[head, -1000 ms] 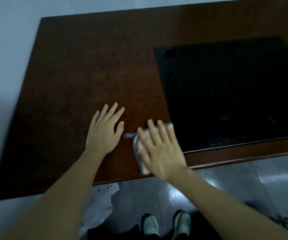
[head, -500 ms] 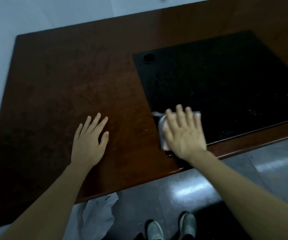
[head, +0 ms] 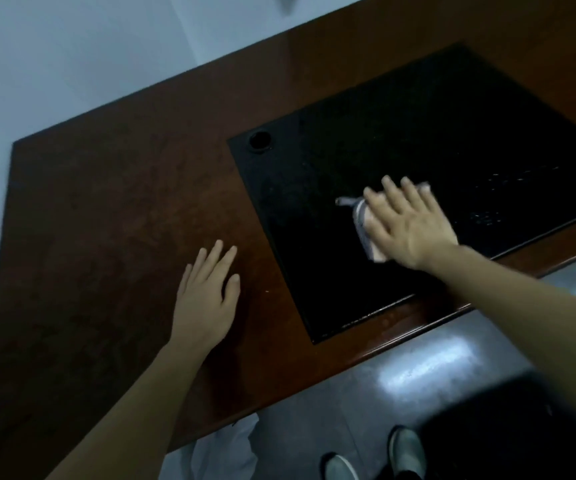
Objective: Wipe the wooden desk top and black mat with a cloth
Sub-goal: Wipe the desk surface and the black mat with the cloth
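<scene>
Right hand (head: pixel 413 228) flat, fingers straight, pressing the cloth (head: pixel 366 225) onto the black mat (head: pixel 418 126) near its front half. Left hand (head: pixel 207 299) open, bracing on the wooden desk (head: pixel 106 220). Advice — even palm pressure, overlapping strokes out to mat edges.

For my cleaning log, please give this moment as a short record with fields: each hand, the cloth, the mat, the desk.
left hand: flat, fingers straight, resting on the bare wood left of the mat
right hand: flat, fingers straight, pressing the cloth down
cloth: light, folded, under the right hand, lying on the mat
mat: black, on the right part of the desk, with a round hole at its far left corner
desk: brown wood, glossy
below desk: shoes on a grey floor
</scene>
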### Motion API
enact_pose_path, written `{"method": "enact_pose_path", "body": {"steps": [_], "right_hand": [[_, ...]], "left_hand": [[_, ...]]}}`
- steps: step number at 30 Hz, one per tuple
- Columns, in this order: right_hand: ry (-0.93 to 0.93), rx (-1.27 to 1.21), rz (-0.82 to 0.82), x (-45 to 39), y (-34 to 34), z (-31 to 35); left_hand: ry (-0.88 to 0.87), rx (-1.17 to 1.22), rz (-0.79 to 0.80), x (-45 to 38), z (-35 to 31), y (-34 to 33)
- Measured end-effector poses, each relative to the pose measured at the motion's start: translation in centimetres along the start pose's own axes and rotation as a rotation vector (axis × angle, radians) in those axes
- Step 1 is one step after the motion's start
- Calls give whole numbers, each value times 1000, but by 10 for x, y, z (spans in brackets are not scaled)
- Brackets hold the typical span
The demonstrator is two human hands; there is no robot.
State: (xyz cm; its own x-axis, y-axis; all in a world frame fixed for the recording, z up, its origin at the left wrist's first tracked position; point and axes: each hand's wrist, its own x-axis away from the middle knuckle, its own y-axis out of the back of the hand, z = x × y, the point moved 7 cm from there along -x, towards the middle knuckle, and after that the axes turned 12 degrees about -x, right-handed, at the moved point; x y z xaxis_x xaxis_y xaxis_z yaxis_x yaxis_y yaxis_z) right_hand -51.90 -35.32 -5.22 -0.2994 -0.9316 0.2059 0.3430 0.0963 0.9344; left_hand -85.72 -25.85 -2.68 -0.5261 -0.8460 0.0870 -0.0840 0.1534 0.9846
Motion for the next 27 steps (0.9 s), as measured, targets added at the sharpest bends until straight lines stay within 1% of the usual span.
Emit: {"method": "enact_pose_path", "body": {"steps": [1,3,5,7,10,12,13,15,16,19,21,22,24,25,27], "right_hand": [[-58,-11,18,-9,5,-9],[-128,-23,-6,-18,6,-9],[-110,1,-35,-11,-1,13],[26,24,-25,12,-17,48],[300,-19,71,70,-40,89],[424,-10,138,90,-46,82],[439,7,147,84,-44,59],[390,58,72,57,-26,21],[313,60,29,38,-11,-2],[7,-7,-25,-11,23,-71],[-136,-38,-20,-33,28,-84],[-167,-45,-26,-40,29,-78],[-155,-54,-30,-45,24,-50],[-108,-42,-20,-42,18,-31],[48,-5,4,-26,2,9]], "left_hand": [[-20,19,-7,-6,-13,-1],[-53,49,-25,-18,-39,-4],[-63,76,-47,-28,-58,-6],[-42,108,-62,-38,-70,-8],[-30,140,-80,-50,-86,-9],[-54,132,-83,-57,-95,-11],[-66,125,-70,-64,-103,-18],[-60,88,-31,-65,-101,-22],[-56,49,-16,-64,-100,-25],[-35,-22,-21,-61,-103,-31],[-21,-19,-45,-59,-105,-29],[-16,-21,-53,-59,-105,-28],[-14,-27,-56,-59,-104,-29],[-16,-27,-56,-59,-103,-29],[-21,-21,-56,-60,-102,-30]]}}
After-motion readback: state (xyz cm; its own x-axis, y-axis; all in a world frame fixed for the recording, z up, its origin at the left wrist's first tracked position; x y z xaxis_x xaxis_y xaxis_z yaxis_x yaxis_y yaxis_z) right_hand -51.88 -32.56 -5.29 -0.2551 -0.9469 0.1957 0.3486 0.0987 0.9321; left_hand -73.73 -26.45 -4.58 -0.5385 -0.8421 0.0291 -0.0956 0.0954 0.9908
